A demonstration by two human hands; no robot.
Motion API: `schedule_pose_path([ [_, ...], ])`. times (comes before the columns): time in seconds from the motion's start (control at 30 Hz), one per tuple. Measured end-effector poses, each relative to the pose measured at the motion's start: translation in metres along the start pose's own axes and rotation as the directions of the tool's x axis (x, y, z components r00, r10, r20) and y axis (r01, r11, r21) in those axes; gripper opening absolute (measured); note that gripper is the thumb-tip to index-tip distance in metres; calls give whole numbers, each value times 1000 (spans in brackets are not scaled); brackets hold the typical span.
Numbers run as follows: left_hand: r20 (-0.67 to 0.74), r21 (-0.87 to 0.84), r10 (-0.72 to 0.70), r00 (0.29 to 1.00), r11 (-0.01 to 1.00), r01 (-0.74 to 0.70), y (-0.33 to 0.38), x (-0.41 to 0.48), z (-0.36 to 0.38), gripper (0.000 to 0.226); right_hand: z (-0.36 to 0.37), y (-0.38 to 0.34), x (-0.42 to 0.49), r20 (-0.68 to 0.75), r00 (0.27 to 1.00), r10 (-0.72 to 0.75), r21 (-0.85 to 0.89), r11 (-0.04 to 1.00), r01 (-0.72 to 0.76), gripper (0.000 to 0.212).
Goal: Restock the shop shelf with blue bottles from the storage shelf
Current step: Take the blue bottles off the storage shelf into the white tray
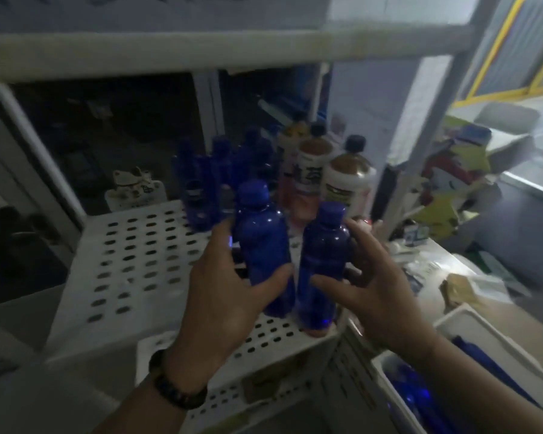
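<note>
Two blue bottles stand upright near the front right corner of a white perforated shelf (132, 252). My left hand (220, 286) wraps around the left blue bottle (262, 242), thumb across its front. My right hand (380, 286) wraps around the right blue bottle (322, 261), fingers behind it and thumb on its lower front. Farther back on the same shelf, several more blue bottles (220, 170) stand in a dark cluster.
Brown-filled bottles with white labels (348, 180) stand at the back right of the shelf. A shelf board (201, 48) runs overhead. A white crate (470, 327) holding blue bottles sits at lower right. A colourful carton (445, 183) and clutter lie on the counter to the right.
</note>
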State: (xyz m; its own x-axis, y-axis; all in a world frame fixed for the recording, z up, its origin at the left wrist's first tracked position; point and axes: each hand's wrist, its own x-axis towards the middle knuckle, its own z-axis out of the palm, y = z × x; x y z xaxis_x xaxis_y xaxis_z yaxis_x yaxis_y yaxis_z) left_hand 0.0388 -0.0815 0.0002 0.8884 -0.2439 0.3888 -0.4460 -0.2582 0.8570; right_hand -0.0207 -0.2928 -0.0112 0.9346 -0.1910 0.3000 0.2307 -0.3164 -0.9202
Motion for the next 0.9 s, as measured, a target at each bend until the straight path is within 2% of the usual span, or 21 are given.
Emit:
schedule_pose_path([
  [0.13,230,-79,-29,973,996,48,16,-35,103,71,-91,41,-54,-95,989,116,-83,989,-124,87],
  [0.27,410,-67,-181,894,971,228,0,-76,230,75,-184,97,-106,-202,942,269,-166,938,-304,87],
  [0.4,519,35,-353,779,919,393,-24,-104,344,71,-249,151,-131,-204,883,422,-182,870,-458,80],
  [0.47,530,109,-447,721,879,465,-31,-117,388,67,-271,187,-137,-209,852,481,-252,815,-522,82],
  [0.53,537,170,-562,629,803,572,-38,-127,418,67,-286,220,-141,-195,820,538,-357,740,-570,85],
  [0.6,536,216,-658,529,713,667,-53,-144,452,66,-300,267,-146,-192,767,612,-485,621,-616,89],
  [0.67,517,246,-670,534,713,657,-60,-150,463,69,-304,288,-149,-232,712,663,-563,505,-654,91],
  [0.73,473,273,-665,578,735,621,-66,-150,470,71,-304,297,-152,-247,696,674,-578,475,-664,87],
  [0.83,447,288,-679,583,726,624,-69,-140,469,59,-302,291,-153,-245,751,613,-541,557,-630,76],
  [0.9,465,317,-638,613,767,558,-64,-130,450,44,-295,271,-147,-234,800,553,-504,634,-586,68],
])
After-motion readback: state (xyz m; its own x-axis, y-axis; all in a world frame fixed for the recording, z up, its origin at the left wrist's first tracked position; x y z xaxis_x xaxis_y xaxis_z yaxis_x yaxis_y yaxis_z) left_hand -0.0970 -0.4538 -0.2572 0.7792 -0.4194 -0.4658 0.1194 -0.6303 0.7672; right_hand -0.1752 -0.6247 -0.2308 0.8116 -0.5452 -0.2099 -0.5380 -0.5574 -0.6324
